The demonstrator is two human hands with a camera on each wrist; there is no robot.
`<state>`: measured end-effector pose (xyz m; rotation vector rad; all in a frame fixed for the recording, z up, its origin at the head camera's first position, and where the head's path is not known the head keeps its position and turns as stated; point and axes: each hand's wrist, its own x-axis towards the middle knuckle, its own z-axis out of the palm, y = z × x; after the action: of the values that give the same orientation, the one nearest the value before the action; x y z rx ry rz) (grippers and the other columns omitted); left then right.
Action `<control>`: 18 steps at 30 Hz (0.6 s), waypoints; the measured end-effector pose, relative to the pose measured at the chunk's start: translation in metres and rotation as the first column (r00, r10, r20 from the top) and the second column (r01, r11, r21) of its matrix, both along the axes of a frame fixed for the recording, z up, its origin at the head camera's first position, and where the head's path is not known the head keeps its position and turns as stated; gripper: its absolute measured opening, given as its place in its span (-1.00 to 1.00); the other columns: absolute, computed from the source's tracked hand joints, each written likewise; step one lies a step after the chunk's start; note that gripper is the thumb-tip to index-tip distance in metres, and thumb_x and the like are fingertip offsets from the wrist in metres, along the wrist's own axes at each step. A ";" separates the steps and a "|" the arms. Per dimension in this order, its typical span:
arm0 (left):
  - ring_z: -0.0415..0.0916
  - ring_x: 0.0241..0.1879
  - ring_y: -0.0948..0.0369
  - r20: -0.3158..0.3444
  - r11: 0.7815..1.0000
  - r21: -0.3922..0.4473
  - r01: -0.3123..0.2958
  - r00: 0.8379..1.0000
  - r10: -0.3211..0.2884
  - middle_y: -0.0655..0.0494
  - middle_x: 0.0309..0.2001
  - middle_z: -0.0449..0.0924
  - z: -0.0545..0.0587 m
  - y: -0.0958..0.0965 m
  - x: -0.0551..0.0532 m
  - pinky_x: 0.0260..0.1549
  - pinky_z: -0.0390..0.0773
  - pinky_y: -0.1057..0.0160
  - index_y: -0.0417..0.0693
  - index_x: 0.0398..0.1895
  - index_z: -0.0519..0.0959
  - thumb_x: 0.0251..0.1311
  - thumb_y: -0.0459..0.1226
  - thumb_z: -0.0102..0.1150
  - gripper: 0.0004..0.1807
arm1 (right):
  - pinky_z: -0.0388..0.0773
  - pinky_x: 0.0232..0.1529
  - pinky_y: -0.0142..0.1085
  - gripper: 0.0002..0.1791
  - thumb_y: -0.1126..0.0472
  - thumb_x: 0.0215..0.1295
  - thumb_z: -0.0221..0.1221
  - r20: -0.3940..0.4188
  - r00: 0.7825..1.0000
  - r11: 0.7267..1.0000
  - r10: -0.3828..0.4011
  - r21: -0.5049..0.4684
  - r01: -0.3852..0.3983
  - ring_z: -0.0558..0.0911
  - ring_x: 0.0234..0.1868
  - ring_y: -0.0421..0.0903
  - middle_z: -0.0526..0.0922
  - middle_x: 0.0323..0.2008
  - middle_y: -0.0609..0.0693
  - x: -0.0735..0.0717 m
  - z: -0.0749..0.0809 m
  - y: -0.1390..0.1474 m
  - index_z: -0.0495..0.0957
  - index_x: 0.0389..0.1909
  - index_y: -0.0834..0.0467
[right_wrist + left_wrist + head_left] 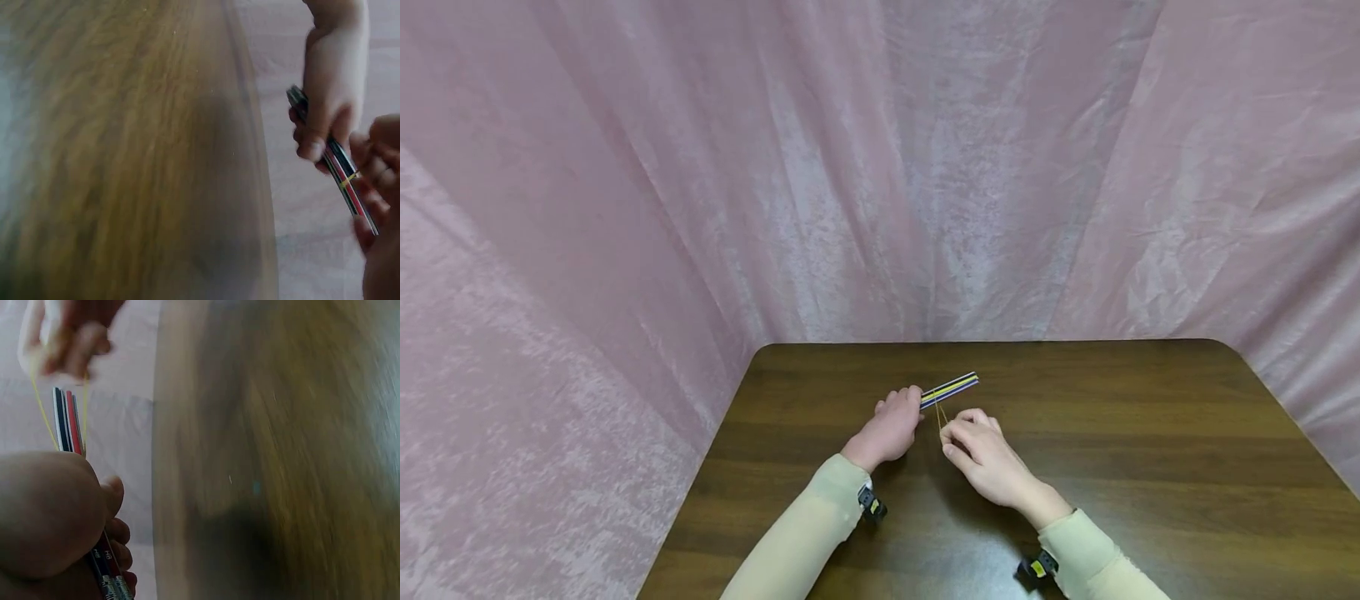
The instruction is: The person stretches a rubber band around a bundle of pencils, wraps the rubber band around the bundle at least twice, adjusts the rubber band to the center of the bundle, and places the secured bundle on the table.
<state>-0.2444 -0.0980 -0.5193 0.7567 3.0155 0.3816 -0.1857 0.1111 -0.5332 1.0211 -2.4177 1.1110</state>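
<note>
My left hand (pixel 889 427) grips a bundle of striped pencils (pixel 953 388), whose far ends stick out to the right beyond the fingers. A yellow rubber band (pixel 42 412) loops around the bundle just past the left hand. My right hand (pixel 988 462) pinches the band and pulls it out from the pencils, so two taut strands show in the head view. Dark, red and white sides of the pencils (pixel 354 199) appear in the right wrist view. In the left wrist view the right fingers are blurred.
Both hands are above a brown wooden table (pixel 1135 450) with rounded far corners. Pink curtains (pixel 850 167) hang behind it and along its sides. A small black camera is strapped to each wrist.
</note>
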 end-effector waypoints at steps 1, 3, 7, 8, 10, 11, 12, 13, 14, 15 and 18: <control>0.43 -0.19 0.03 -0.001 1.000 -0.001 -0.015 1.000 0.015 0.00 -0.19 0.51 -0.001 -0.003 -0.001 -0.22 0.40 0.08 -0.18 0.10 0.38 0.58 -0.30 0.15 -0.78 | 0.33 0.09 0.00 -0.77 0.35 0.38 0.29 -0.025 1.000 0.999 0.009 -0.034 -0.010 0.52 0.05 -0.09 0.57 -0.28 -0.31 0.001 0.001 0.001 0.50 -0.28 -0.06; 0.44 -0.20 0.01 0.009 0.999 0.016 -0.047 0.999 0.047 -0.01 -0.20 0.50 -0.002 -0.007 -0.003 -0.24 0.40 0.06 -0.18 0.08 0.38 0.58 -0.31 0.15 -0.80 | 0.38 0.21 -0.02 -0.75 0.39 0.38 0.26 -0.033 0.998 0.993 0.054 -0.104 -0.057 0.55 -0.01 -0.11 0.58 -0.31 -0.28 0.004 0.002 0.001 0.50 -0.31 -0.05; 0.42 -0.21 0.01 0.053 0.994 0.051 -0.098 0.994 0.095 -0.01 -0.20 0.49 -0.003 -0.011 -0.005 -0.24 0.38 0.07 -0.17 0.05 0.36 0.58 -0.32 0.13 -0.82 | 0.63 0.04 -0.23 -0.73 0.50 0.47 0.10 0.081 0.967 0.935 0.241 -0.288 -0.209 0.59 -0.42 -0.19 0.54 -0.54 -0.13 0.007 0.005 0.000 0.54 -0.32 0.06; 0.41 -0.22 0.01 0.063 0.992 0.062 -0.107 0.993 0.103 -0.02 -0.21 0.48 -0.003 -0.011 -0.005 -0.24 0.37 0.06 -0.17 0.04 0.36 0.58 -0.33 0.13 -0.83 | 0.66 -0.02 -0.24 -0.73 0.52 0.50 0.04 0.114 0.954 0.914 0.279 -0.337 -0.227 0.59 -0.46 -0.18 0.53 -0.60 -0.08 0.008 0.005 -0.001 0.56 -0.30 0.12; 0.42 -0.21 0.00 0.066 0.990 0.061 -0.124 0.991 0.120 -0.02 -0.21 0.49 -0.003 -0.010 -0.005 -0.24 0.38 0.06 -0.17 0.04 0.36 0.58 -0.31 0.13 -0.82 | 0.69 -0.16 -0.25 -0.69 0.54 0.55 -0.09 0.194 0.912 0.858 0.361 -0.453 -0.243 0.57 -0.58 -0.16 0.54 -0.63 0.08 0.009 0.006 -0.002 0.62 -0.16 0.25; 0.43 -0.21 0.00 0.062 0.989 0.064 -0.134 0.990 0.130 -0.02 -0.21 0.49 -0.003 -0.009 -0.005 -0.24 0.39 0.06 -0.17 0.04 0.36 0.58 -0.31 0.14 -0.82 | 0.68 -0.23 -0.25 -0.66 0.53 0.58 -0.14 0.235 0.890 0.832 0.390 -0.504 -0.231 0.58 -0.57 -0.15 0.56 -0.59 0.13 0.009 0.006 -0.002 0.63 -0.02 0.31; 0.44 -0.20 -0.01 0.053 0.987 0.070 -0.145 0.989 0.141 -0.02 -0.20 0.50 -0.003 -0.008 -0.005 -0.24 0.40 0.05 -0.17 0.04 0.37 0.58 -0.31 0.15 -0.81 | 0.71 -0.18 -0.21 -0.62 0.50 0.63 -0.17 0.283 0.864 0.807 0.416 -0.553 -0.208 0.58 -0.57 -0.16 0.58 -0.54 0.16 0.009 0.006 -0.003 0.60 0.16 0.35; 0.45 -0.20 -0.01 0.039 0.985 0.076 -0.158 0.987 0.155 -0.02 -0.20 0.50 -0.003 -0.007 -0.005 -0.24 0.41 0.05 -0.17 0.04 0.37 0.57 -0.31 0.16 -0.80 | 0.72 -0.13 -0.17 -0.57 0.46 0.67 -0.19 0.328 0.832 0.777 0.448 -0.603 -0.181 0.58 -0.57 -0.17 0.59 -0.48 0.17 0.009 0.006 -0.003 0.49 0.37 0.36; 0.47 -0.19 -0.02 0.022 0.982 0.085 -0.171 0.985 0.169 -0.03 -0.21 0.51 -0.004 -0.006 -0.005 -0.25 0.42 0.03 -0.17 0.03 0.37 0.56 -0.31 0.17 -0.80 | 0.73 -0.11 -0.16 -0.51 0.42 0.71 -0.19 0.374 0.793 0.745 0.482 -0.651 -0.146 0.57 -0.56 -0.19 0.60 -0.40 0.17 0.009 0.005 -0.004 0.32 0.55 0.31; 0.48 -0.18 -0.03 0.001 0.979 0.092 -0.181 0.983 0.181 -0.04 -0.20 0.52 -0.004 -0.005 -0.005 -0.25 0.43 0.03 -0.18 0.03 0.38 0.55 -0.31 0.18 -0.80 | 0.73 -0.06 -0.13 -0.43 0.37 0.74 -0.18 0.416 0.747 0.708 0.519 -0.698 -0.103 0.54 -0.57 -0.22 0.60 -0.32 0.14 0.009 0.005 -0.005 0.13 0.67 0.25; 0.49 -0.16 -0.06 -0.082 0.971 0.137 -0.194 0.975 0.206 -0.08 -0.15 0.54 -0.005 -0.002 -0.004 -0.25 0.42 0.01 -0.21 0.06 0.40 0.50 -0.35 0.24 -0.75 | 0.70 0.04 -0.21 -0.26 0.24 0.77 -0.12 0.504 0.620 0.582 0.602 -0.808 0.091 0.49 -0.52 -0.32 0.57 -0.11 -0.01 0.007 0.005 -0.008 -0.26 0.75 0.13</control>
<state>-0.2488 -0.1000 -0.5241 0.4887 3.1947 0.5640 -0.1784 0.1032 -0.5284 0.6812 -1.7276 2.8639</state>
